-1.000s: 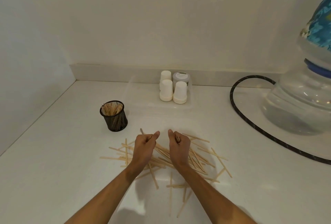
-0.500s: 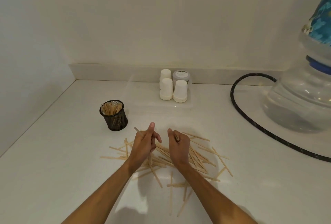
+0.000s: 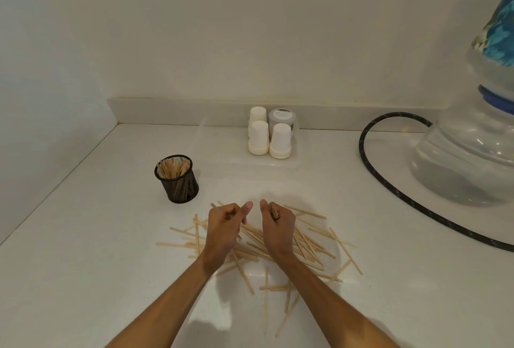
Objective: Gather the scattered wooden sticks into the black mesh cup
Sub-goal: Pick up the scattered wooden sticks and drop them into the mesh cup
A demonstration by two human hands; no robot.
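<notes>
- Head view: thin pale wooden sticks [image 3: 311, 239] are gripped in each curled hand, left hand [image 3: 225, 226] and right hand [image 3: 278, 225].
- Bundles should be squared, then lowered upright into the round black mesh cup [image 3: 178, 179].

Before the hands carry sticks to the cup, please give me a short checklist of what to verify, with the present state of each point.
1. Black mesh cup stands upright on the white counter: ok.
2. Room left in the cup: cannot tell; it already holds many sticks.
3. Right hand grips a bundle of sticks: ok, stick ends show in the fist.
4. Left hand grips sticks: ok, one stick end pokes out behind it; how many, cannot tell.
5. Way from hands to cup is free: ok.
6. All scattered thin wooden sticks gathered: not ok, many lie on the counter.
</notes>
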